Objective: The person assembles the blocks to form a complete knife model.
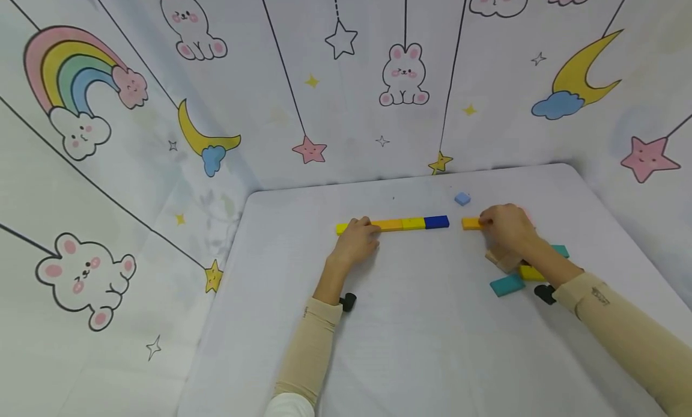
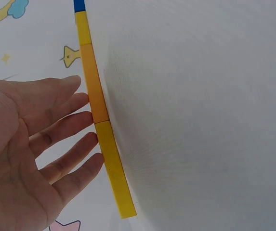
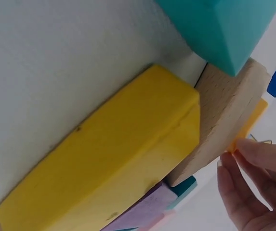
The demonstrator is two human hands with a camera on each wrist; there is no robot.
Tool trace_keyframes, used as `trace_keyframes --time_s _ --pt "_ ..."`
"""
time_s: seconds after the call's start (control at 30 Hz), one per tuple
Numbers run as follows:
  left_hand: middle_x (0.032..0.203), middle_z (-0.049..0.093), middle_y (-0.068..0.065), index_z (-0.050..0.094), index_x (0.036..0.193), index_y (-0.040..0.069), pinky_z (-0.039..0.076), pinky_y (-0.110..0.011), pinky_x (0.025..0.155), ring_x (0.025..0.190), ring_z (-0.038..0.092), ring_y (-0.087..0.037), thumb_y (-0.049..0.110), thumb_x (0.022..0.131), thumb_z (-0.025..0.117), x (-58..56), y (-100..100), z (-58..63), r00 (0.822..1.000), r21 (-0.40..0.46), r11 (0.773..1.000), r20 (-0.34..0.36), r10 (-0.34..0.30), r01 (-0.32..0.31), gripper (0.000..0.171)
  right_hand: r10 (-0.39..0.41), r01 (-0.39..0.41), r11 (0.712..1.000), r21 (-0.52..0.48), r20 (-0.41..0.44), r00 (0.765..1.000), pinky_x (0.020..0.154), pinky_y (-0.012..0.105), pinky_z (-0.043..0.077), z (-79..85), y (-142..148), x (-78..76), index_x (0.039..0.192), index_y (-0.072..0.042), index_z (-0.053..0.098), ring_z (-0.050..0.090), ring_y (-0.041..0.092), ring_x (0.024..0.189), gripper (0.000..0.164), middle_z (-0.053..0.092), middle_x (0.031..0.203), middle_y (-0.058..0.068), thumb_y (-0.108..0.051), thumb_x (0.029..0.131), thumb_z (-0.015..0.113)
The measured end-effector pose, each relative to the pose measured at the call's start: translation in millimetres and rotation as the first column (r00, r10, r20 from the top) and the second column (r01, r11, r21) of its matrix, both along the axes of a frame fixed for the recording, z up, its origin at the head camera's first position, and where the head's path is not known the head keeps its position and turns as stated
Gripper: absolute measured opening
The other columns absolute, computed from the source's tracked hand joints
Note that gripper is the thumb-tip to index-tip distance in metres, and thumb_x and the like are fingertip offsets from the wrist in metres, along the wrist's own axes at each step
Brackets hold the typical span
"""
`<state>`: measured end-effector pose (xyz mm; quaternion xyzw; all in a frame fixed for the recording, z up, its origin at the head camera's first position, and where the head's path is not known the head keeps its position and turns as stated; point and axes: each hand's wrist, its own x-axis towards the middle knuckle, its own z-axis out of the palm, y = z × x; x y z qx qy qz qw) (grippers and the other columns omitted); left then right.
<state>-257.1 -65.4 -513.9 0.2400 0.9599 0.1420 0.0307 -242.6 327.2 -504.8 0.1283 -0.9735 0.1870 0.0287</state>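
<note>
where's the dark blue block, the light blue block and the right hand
Dark blue block [image 1: 436, 222]: head view, top face
Light blue block [image 1: 462, 197]: head view, top face
Right hand [image 1: 507, 227]: head view, back of hand

This looked like a child's playroom or nursery corner; whether it belonged to a home, I couldn't tell. Pale walls [image 1: 346, 110] stood at the far side and to left and right, printed with cartoon rabbits [image 1: 404, 74], a rainbow [image 1: 69, 59], smiling clouds [image 1: 498, 1], crescent moons [image 1: 570, 74] and stars [image 1: 649, 158], many dangling from drawn strings [image 1: 406, 14]. Close against them was a white-topped table [image 1: 411, 333], where toy-like blocks [image 1: 507, 284] lay in yellow, orange, blue, teal and plain wood.
</note>
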Motion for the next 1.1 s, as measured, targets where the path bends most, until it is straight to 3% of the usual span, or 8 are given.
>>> trace_keyframes --time_s 0.4,0.7,1.1 --pt "0.131 0.062 -0.005 0.069 0.138 0.014 0.049 -0.035 0.103 0.119 0.055 -0.025 0.025 0.102 0.069 -0.2 0 -0.5 1.000 0.001 1.000 -0.004 0.008 -0.008 0.038 -0.040 0.040 0.999 0.005 0.059 0.997 0.097 0.059 0.053 -0.6 -12 -10.6 0.118 0.009 0.073 0.063 0.048 0.115 0.023 0.070 0.122 0.029 0.003 0.096 0.070" --pt "0.129 0.063 -0.004 0.070 0.138 0.014 0.049 -0.034 0.102 0.118 0.055 -0.024 0.025 0.102 0.069 -0.1 0 -2.4 1.000 0.009 1.000 -0.006 0.017 -0.017 0.037 -0.010 0.010 1.000 0.004 0.015 1.000 0.095 0.058 0.054 -0.3 -17 -15.7 0.116 0.008 0.074 0.064 0.048 0.113 0.021 0.071 0.119 0.027 0.003 0.096 0.069" --pt "0.128 0.063 -0.003 0.070 0.138 0.015 0.050 -0.034 0.101 0.118 0.054 -0.023 0.026 0.102 0.069 0.2 0 -2.8 1.000 0.012 1.000 -0.002 0.021 -0.021 0.038 -0.003 0.003 1.000 0.015 0.026 1.000 0.096 0.058 0.053 -1.3 -22 -21.7 0.115 0.008 0.075 0.064 0.048 0.115 0.021 0.072 0.119 0.027 0.003 0.095 0.070"
